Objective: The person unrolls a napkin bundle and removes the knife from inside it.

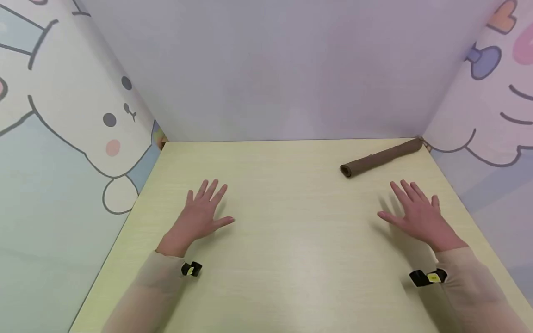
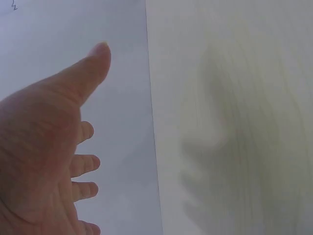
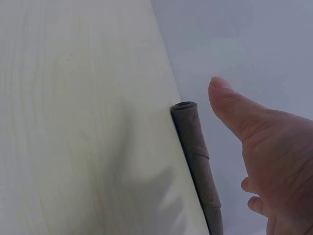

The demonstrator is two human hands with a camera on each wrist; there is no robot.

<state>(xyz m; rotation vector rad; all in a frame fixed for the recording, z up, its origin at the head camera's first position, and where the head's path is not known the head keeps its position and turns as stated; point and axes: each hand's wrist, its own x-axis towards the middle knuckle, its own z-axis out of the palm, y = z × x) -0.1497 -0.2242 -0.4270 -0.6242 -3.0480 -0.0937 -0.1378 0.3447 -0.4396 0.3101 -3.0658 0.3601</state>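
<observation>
A brown rolled-up cloth (image 1: 381,158) lies slantwise at the far right corner of the table, its open rolled end toward the middle. My right hand (image 1: 418,215) hovers over the table just in front of the roll, fingers spread and holding nothing. In the right wrist view the thumb of that hand shows beside the rolled cloth (image 3: 195,156), apart from it. On the left side of the table my left hand (image 1: 197,217) is held with straight, spread fingers and nothing in it. Its shadow falls on the tabletop in the left wrist view.
The pale wood-grain table (image 1: 287,222) meets a plain light wall (image 1: 266,69) at its back edge. Panels with cartoon drawings stand along both sides, a white animal (image 1: 83,92) on the left one. Each wrist wears a small black camera strap.
</observation>
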